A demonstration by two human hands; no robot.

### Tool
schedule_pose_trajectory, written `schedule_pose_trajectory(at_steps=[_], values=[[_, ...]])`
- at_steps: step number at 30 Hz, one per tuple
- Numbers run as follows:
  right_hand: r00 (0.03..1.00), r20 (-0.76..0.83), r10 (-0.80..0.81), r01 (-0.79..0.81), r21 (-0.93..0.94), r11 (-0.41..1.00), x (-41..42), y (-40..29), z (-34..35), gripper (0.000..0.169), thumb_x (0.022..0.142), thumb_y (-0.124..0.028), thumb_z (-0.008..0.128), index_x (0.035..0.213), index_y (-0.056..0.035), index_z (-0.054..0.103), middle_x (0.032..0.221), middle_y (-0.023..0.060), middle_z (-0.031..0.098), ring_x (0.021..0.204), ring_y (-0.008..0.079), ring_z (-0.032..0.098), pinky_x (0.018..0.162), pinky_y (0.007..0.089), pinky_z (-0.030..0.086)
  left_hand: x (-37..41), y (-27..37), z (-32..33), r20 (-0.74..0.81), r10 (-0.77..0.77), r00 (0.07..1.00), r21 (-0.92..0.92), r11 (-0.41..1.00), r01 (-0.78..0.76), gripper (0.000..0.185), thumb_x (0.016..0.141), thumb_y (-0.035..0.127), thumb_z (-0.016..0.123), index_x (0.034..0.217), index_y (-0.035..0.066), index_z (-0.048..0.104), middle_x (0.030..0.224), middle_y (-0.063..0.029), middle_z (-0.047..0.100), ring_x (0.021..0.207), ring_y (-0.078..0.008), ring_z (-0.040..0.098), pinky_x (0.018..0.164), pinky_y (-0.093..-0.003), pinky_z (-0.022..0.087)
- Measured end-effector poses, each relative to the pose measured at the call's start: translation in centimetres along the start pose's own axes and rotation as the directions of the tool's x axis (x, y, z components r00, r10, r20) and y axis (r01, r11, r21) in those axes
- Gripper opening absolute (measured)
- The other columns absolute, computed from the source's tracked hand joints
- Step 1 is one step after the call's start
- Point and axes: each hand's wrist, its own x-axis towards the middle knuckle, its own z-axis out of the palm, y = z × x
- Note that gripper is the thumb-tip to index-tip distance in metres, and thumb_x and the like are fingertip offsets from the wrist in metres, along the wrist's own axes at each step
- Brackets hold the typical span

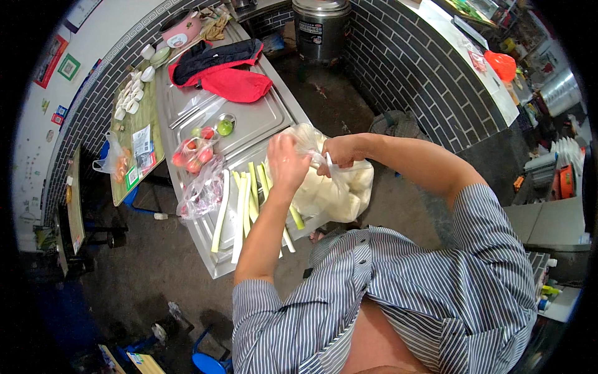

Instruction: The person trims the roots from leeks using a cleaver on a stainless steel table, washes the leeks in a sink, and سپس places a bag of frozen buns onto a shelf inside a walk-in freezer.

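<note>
A large clear plastic bag of pale, cream-coloured food (343, 196) rests at the near right edge of the stainless steel table (205, 259). My right hand (343, 152) grips the gathered neck of this bag. At the neck's left side is my left hand (288, 156), fingers bent; whether it holds the plastic cannot be told. Long pale green stalks (240, 215) lie left of the bag, partly under my left forearm. Beyond them are a bag of tomatoes (194, 156), a green round vegetable (224, 127) and a clear bag with purplish contents (203, 191).
A red and black garment (233, 82) lies on the table's far part. White cups (133, 96) and a bag of orange items (122, 166) stand on a wooden table to the left. A steel electric barrel (321, 32) stands beyond, beside a brick-patterned counter wall (411, 70).
</note>
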Motion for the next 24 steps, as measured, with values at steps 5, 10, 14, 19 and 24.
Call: schedule_pose_trajectory(at_steps=[5, 10, 14, 19, 24], values=[[0.995, 0.066, -0.077, 0.064, 0.178, 0.982, 0.4, 0.2, 0.7, 0.032, 0.074, -0.032, 0.078, 0.078, -0.0016, 0.069, 0.063, 0.0007, 0.059, 0.046, 0.0090, 0.038, 0.041, 0.0277, 0.024, -3.7, 1.7, -2.4, 0.598, -0.524, 0.607, -0.337, 0.522, 0.783, 0.020, 0.084, 0.017, 0.069, 0.084, -0.003, 0.066, 0.076, -0.0073, 0.068, 0.071, -0.0203, 0.064, 0.068, -0.0307, 0.049], [0.984, -0.052, -0.168, 0.174, 0.169, 0.970, 1.5, 0.5, 1.0, 0.034, 0.073, -0.034, 0.078, 0.067, -0.0025, 0.068, 0.059, 0.0012, 0.058, 0.045, 0.0101, 0.041, 0.042, 0.0275, 0.030, -4.0, 2.6, -2.2, 0.653, -0.529, 0.542, -0.550, 0.161, 0.819, 0.014, 0.088, 0.009, 0.063, 0.094, -0.003, 0.068, 0.083, -0.0039, 0.069, 0.076, -0.0107, 0.062, 0.069, -0.0248, 0.049], [0.870, -0.217, -0.443, 0.367, -0.316, 0.875, 2.0, 0.7, 0.8, 0.030, 0.072, -0.030, 0.076, 0.065, -0.0016, 0.067, 0.058, 0.0095, 0.059, 0.050, 0.0186, 0.050, 0.048, 0.0325, 0.040, -4.3, 3.1, -1.2, 0.621, -0.631, 0.464, -0.656, -0.095, 0.749, 0.012, 0.083, 0.002, 0.065, 0.093, -0.002, 0.067, 0.082, -0.0056, 0.068, 0.072, -0.0111, 0.061, 0.068, -0.0240, 0.048], [0.704, -0.366, -0.609, 0.230, -0.693, 0.683, 1.4, -0.4, 1.0, 0.017, 0.069, -0.023, 0.067, 0.066, -0.0066, 0.066, 0.070, 0.0177, 0.064, 0.070, 0.0380, 0.064, 0.062, 0.0456, 0.051, -2.7, 2.4, -0.7, 0.576, -0.684, 0.448, -0.645, -0.043, 0.763, 0.012, 0.074, -0.003, 0.066, 0.085, -0.002, 0.063, 0.076, -0.0049, 0.063, 0.067, -0.0113, 0.057, 0.063, -0.0237, 0.046], [0.698, -0.345, -0.627, 0.258, -0.696, 0.670, 0.6, -1.6, 0.5, 0.016, 0.073, -0.024, 0.064, 0.071, -0.0080, 0.067, 0.075, 0.0159, 0.067, 0.075, 0.0374, 0.065, 0.066, 0.0459, 0.052, -0.5, 0.4, -1.4, 0.611, -0.603, 0.513, -0.596, 0.076, 0.799, 0.019, 0.072, -0.003, 0.064, 0.084, 0.004, 0.051, 0.074, -0.0035, 0.058, 0.063, -0.0111, 0.053, 0.058, -0.0249, 0.042]])
